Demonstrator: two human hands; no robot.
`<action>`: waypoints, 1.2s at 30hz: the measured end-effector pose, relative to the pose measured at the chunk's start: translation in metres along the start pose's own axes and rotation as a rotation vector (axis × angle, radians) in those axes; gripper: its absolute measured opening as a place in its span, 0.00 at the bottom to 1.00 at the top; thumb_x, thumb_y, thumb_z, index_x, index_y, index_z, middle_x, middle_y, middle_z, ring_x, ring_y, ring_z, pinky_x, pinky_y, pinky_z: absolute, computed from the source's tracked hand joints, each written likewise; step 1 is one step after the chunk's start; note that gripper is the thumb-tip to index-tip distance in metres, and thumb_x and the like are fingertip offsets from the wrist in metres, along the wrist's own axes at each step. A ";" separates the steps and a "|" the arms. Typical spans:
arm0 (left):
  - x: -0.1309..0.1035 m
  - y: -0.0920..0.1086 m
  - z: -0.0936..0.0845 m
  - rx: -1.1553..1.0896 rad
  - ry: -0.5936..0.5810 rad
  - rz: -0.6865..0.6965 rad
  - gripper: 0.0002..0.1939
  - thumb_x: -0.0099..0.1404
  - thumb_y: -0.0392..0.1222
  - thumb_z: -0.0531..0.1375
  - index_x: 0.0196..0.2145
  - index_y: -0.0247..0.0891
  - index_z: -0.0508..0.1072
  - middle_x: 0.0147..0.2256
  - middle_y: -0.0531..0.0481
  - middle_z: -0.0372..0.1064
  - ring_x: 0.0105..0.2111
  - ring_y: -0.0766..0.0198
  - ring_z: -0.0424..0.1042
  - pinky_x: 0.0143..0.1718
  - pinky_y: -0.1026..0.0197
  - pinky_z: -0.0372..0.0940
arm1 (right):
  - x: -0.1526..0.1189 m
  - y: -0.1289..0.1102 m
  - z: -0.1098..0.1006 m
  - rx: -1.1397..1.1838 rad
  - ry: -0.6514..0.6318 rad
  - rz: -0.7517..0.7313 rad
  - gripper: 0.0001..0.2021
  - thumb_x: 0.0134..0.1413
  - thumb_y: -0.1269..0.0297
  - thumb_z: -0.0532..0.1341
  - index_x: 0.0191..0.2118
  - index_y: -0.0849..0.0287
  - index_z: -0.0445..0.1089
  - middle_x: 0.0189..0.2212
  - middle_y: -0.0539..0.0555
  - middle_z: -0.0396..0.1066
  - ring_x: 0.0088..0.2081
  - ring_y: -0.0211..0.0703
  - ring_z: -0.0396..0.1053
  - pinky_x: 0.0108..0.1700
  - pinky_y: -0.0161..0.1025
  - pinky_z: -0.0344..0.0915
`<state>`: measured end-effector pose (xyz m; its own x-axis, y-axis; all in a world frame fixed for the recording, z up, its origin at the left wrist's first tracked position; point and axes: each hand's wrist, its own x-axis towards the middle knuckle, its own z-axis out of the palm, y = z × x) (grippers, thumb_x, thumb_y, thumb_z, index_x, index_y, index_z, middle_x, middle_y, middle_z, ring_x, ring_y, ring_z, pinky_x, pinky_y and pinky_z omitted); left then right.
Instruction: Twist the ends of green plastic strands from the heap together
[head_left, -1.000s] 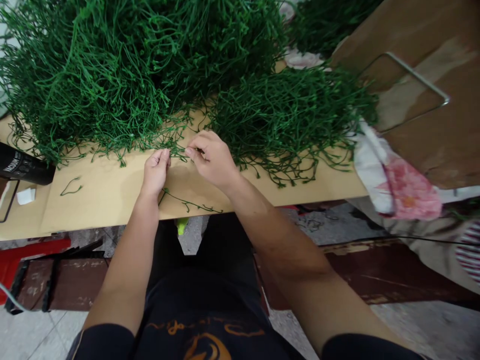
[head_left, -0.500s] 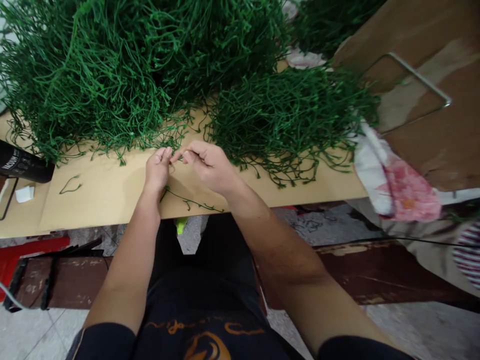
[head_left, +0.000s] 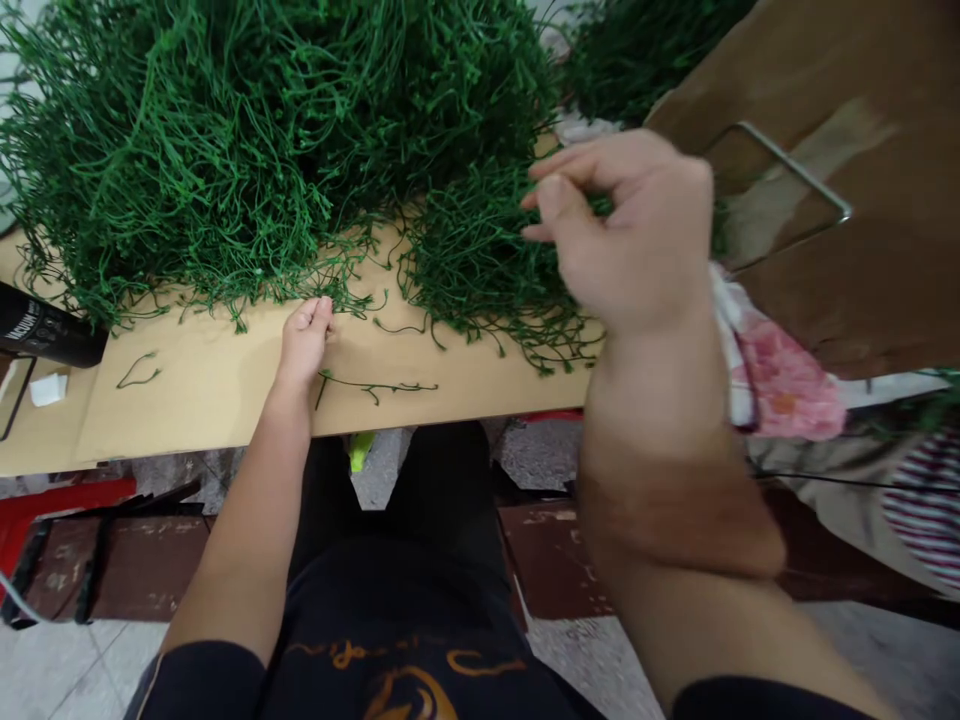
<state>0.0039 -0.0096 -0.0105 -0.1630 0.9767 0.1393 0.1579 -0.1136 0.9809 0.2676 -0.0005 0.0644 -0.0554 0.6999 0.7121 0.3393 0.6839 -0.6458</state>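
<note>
My left hand is closed near the front of the cardboard sheet, thumb pressed against the curled fingers. From beneath it a thin green plastic stem with small side shoots runs to the right. The end inside the fist is hidden. My right hand is raised high, in front of the smaller heap of green stems, and hides part of it. Its thumb and fingers are bent together in a pinch; anything between them is too small to make out.
A large heap of green stems fills the back left. One loose stem lies on the cardboard. At the left edge are a black bottle and a white scrap. A brown box and flowered cloth are at right.
My right hand has moved away from the left, up and to the right, closer to the camera. The stem below my left hand has swung to lie more level. My left hand has barely moved.
</note>
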 end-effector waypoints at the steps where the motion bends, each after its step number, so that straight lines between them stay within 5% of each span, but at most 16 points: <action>1: 0.000 0.000 -0.001 0.007 -0.020 0.018 0.26 0.59 0.60 0.57 0.17 0.38 0.57 0.17 0.57 0.46 0.20 0.71 0.51 0.22 0.65 0.50 | 0.007 0.011 -0.004 -0.065 0.032 -0.039 0.06 0.54 0.56 0.61 0.32 0.51 0.70 0.35 0.54 0.68 0.45 0.46 0.66 0.45 0.43 0.67; 3: -0.001 0.000 -0.002 0.023 -0.055 0.040 0.27 0.58 0.62 0.56 0.16 0.38 0.57 0.17 0.56 0.46 0.21 0.71 0.51 0.22 0.65 0.50 | 0.014 0.022 -0.003 -0.199 0.089 -0.080 0.08 0.52 0.56 0.63 0.36 0.52 0.70 0.42 0.57 0.67 0.53 0.51 0.61 0.54 0.48 0.62; 6: -0.001 0.001 -0.001 0.018 -0.082 0.030 0.27 0.58 0.62 0.56 0.16 0.38 0.55 0.17 0.56 0.46 0.20 0.71 0.50 0.21 0.65 0.49 | 0.005 0.012 0.027 -0.368 0.054 -0.062 0.14 0.53 0.58 0.62 0.44 0.57 0.68 0.51 0.62 0.63 0.57 0.59 0.56 0.59 0.59 0.52; 10: -0.002 0.001 -0.001 -0.003 -0.106 -0.025 0.26 0.59 0.61 0.55 0.17 0.38 0.56 0.17 0.57 0.47 0.19 0.71 0.49 0.20 0.65 0.48 | -0.021 -0.008 0.094 -0.271 -0.309 -0.080 0.17 0.52 0.62 0.61 0.48 0.59 0.66 0.51 0.62 0.65 0.54 0.57 0.60 0.57 0.59 0.55; 13: -0.003 0.002 -0.001 -0.019 -0.111 -0.023 0.27 0.59 0.62 0.55 0.17 0.38 0.55 0.17 0.57 0.47 0.18 0.72 0.49 0.20 0.65 0.48 | -0.029 -0.004 0.123 -0.137 -0.536 -0.013 0.10 0.52 0.66 0.59 0.42 0.59 0.68 0.41 0.58 0.70 0.46 0.51 0.65 0.50 0.51 0.60; 16: -0.003 0.002 -0.002 -0.010 -0.121 -0.003 0.27 0.59 0.62 0.55 0.17 0.38 0.55 0.17 0.56 0.47 0.19 0.72 0.49 0.21 0.65 0.49 | -0.028 0.005 0.124 -0.074 -0.569 0.077 0.05 0.53 0.63 0.59 0.32 0.60 0.68 0.30 0.54 0.69 0.36 0.43 0.65 0.42 0.43 0.61; 21: -0.003 0.002 -0.001 -0.047 -0.112 -0.030 0.26 0.59 0.60 0.56 0.16 0.37 0.55 0.17 0.56 0.47 0.20 0.71 0.50 0.22 0.65 0.49 | -0.027 0.013 0.115 0.069 -0.552 0.111 0.22 0.58 0.45 0.51 0.24 0.58 0.60 0.20 0.48 0.58 0.25 0.35 0.55 0.30 0.37 0.54; 27: -0.002 0.004 0.000 -0.053 -0.107 -0.032 0.25 0.59 0.58 0.57 0.17 0.37 0.56 0.17 0.56 0.48 0.19 0.72 0.49 0.21 0.65 0.48 | -0.027 0.009 0.119 0.069 -0.423 0.085 0.30 0.57 0.37 0.41 0.23 0.58 0.59 0.23 0.52 0.62 0.31 0.39 0.60 0.38 0.41 0.58; 36: 0.001 0.003 0.002 -0.053 -0.076 -0.072 0.24 0.61 0.55 0.57 0.17 0.37 0.56 0.16 0.57 0.48 0.18 0.72 0.47 0.21 0.65 0.47 | -0.036 -0.010 0.116 0.378 -0.542 0.252 0.28 0.56 0.37 0.44 0.21 0.57 0.56 0.19 0.48 0.58 0.23 0.33 0.56 0.30 0.36 0.57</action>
<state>0.0058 -0.0084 -0.0072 -0.0971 0.9935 0.0595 0.0965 -0.0501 0.9941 0.1573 -0.0088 0.0137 -0.5108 0.7833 0.3543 0.0592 0.4433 -0.8944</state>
